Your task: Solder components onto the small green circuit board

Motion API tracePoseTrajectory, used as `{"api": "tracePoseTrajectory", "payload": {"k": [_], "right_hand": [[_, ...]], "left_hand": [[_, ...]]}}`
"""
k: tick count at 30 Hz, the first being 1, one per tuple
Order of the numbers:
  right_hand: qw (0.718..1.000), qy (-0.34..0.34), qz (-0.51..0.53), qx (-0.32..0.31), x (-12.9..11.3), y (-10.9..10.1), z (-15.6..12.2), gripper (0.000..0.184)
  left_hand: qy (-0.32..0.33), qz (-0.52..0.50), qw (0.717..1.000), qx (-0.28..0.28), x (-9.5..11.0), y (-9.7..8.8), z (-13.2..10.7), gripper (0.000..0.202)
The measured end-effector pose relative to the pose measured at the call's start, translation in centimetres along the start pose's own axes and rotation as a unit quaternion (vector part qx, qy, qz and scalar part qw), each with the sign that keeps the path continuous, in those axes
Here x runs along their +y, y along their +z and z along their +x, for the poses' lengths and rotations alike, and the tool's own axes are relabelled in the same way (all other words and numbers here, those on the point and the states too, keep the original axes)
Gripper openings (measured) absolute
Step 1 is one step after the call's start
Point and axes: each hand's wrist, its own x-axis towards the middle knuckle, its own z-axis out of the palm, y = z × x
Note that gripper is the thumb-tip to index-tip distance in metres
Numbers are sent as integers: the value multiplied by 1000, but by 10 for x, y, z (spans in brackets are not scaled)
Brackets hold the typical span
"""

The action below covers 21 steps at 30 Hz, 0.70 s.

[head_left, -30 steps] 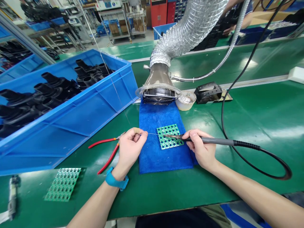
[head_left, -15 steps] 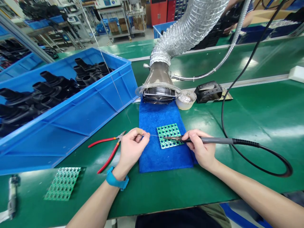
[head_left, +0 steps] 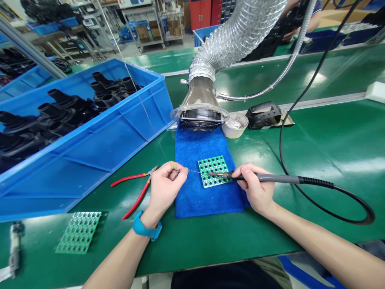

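A green circuit board [head_left: 214, 182] dotted with dark round holes lies on a blue cloth [head_left: 207, 204]. Between thumb and fingertips, my left hand [head_left: 167, 182] pinches a thin solder wire [head_left: 194, 171] that reaches right to the board. My right hand [head_left: 257, 188] is closed around a soldering iron [head_left: 276, 178], held nearly level, its tip over the middle of the board where the wire ends. Whether tip, wire and board all touch is too small to tell. Left of my left hand lie red-handled cutting pliers [head_left: 140, 200], spread apart.
A blue crate [head_left: 120, 136] of black parts stands on the left. A second board [head_left: 80, 233] lies below it. Behind the cloth are a fume hood [head_left: 201, 106], a small tub [head_left: 235, 125] and a black iron holder [head_left: 264, 115]. The iron's cable [head_left: 361, 200] loops right. Another person works across the bench.
The wire between my left hand and the board bows slightly more. My right hand and the iron have shifted very slightly right. Both grips stay the same.
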Motion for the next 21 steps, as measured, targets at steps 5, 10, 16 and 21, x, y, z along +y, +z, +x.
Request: {"api": "tracePoseTrajectory", "payload": {"k": [5, 10, 16, 21], "right_hand": [[1000, 8, -12, -20, -3, 2, 0, 43], [1000, 6, -8, -23, -3, 2, 0, 43], [1000, 12, 20, 5, 2, -2, -2, 40], [1000, 6, 21, -2, 3, -2, -4, 38]], "left_hand": [[10, 11, 1000, 0, 1, 1, 1, 22], [24, 27, 999, 0, 3, 1, 1, 23], [27, 16, 1000, 0, 3, 0, -1, 22], [49, 22, 998, -12, 5, 2, -1, 22]]}}
